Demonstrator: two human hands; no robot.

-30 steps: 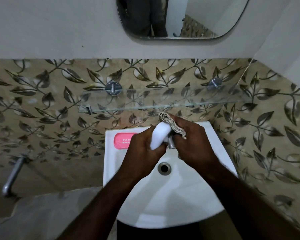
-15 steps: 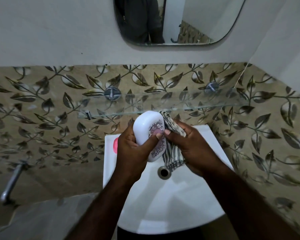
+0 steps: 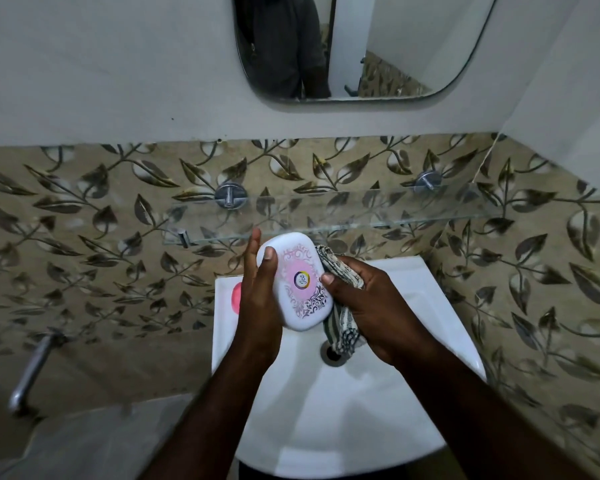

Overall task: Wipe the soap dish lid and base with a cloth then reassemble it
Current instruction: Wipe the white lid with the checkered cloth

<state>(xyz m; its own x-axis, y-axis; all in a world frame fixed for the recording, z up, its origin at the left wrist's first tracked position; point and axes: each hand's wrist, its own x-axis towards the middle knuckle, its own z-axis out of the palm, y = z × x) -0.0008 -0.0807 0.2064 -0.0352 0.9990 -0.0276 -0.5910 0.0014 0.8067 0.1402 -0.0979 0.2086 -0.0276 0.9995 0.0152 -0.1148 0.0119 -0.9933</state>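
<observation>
Over the white sink (image 3: 378,427), the soap dish lid (image 3: 297,280) was held tilted, its patterned top turned toward the camera. It was gripped by the left hand (image 3: 257,306), thumb pressed on its upper left edge and fingers behind it. A striped cloth (image 3: 343,320) was clutched in the right hand (image 3: 371,306), just beside the lid's right edge, its end hung above the drain (image 3: 329,355). Further back, the pink base (image 3: 235,297) was seen on the sink's left rim, below a glass shelf (image 3: 361,216).
</observation>
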